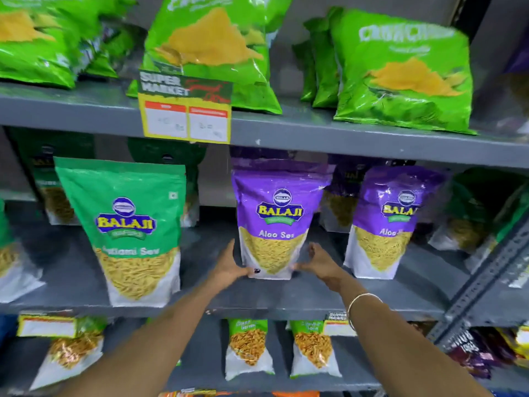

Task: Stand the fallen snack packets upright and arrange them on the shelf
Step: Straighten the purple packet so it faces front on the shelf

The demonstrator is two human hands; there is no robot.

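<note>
Upright, the purple Aloo Sev packet (272, 222) is clasped at its base by both hands (229, 266).

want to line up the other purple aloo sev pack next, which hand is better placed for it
Right, most likely. The right hand is on the side of the held packet facing the second purple packet; the left hand would have to cross over.

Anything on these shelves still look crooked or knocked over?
Yes. On the top shelf, the green packet at right leans back, tilted to one side, not upright. The green packets at far left lie slumped. The purple packet between the left hand and right hand stands straight.
</note>
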